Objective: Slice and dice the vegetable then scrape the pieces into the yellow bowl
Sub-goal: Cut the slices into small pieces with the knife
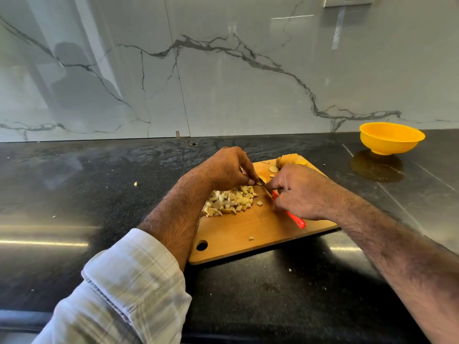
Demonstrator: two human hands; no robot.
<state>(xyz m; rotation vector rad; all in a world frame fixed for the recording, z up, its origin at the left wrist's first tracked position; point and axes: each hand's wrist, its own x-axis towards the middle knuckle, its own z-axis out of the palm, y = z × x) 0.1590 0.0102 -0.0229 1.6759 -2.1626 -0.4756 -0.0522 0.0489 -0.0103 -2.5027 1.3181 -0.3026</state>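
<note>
A wooden cutting board [248, 232] lies on the black counter. On its left part sits a pile of pale diced pieces [232, 201]. My left hand [228, 168] pinches a thin vegetable slice [262, 180] just beyond the pile. My right hand [300, 192] grips a red-handled knife [294, 217], its blade against that slice. A stack of sliced vegetable [285, 161] stands at the board's far edge, partly hidden by my right hand. The yellow bowl [391, 137] stands at the back right, looking empty.
A marble-patterned wall rises behind the counter [99, 194]. Small crumbs lie scattered on the counter, one at the left [135, 183]. A single diced piece [251, 237] lies near the board's front edge, beside the hanging hole [201, 245].
</note>
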